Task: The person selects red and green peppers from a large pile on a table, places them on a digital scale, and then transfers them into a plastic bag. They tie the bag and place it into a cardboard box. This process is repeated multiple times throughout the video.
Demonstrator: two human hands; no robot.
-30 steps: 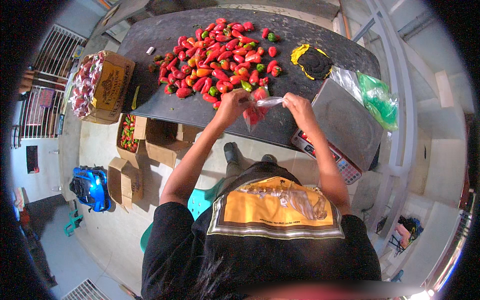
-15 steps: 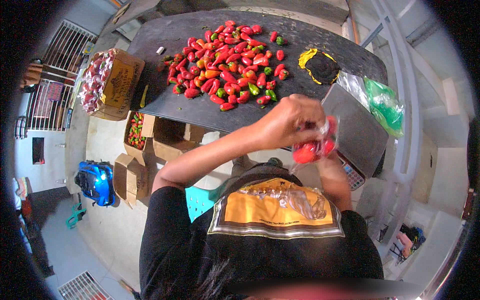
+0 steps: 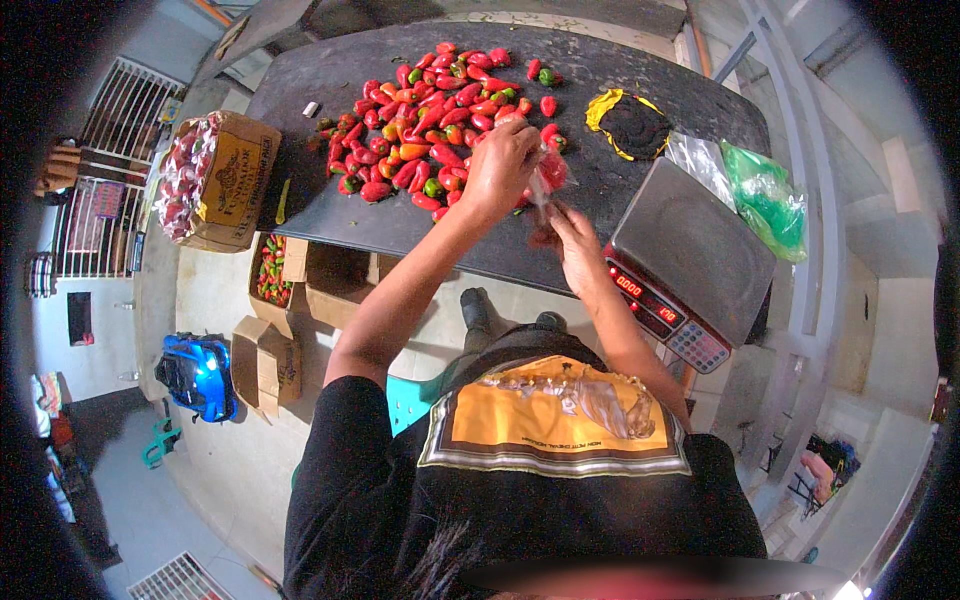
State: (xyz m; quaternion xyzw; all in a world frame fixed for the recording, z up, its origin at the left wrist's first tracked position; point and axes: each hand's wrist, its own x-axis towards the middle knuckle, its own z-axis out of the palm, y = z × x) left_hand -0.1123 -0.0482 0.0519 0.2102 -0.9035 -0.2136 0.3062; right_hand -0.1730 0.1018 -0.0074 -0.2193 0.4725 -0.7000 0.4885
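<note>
While cartons (image 3: pixel 215 180) sit off to the left, the left hand (image 3: pixel 500 165) pinches the neck of a small clear bag of peppers (image 3: pixel 548 172) above the dark table (image 3: pixel 330 215), the right hand (image 3: pixel 572 240) gripping just below; a loose twist could spill them beside the scale (image 3: pixel 690 240)

Bare dark tabletop (image 3: pixel 330 75) lies open left of the pepper pile (image 3: pixel 440 110), save a small white block (image 3: pixel 311 109); the near edge strip below the pile is also bare; to the right the scale (image 3: pixel 690 250) blocks the way, with a yellow-rimmed dark ring (image 3: pixel 630 122) and plastic bags (image 3: pixel 760 190) behind it; both hands (image 3: pixel 500 165) crowd the gap between pile and scale
</note>
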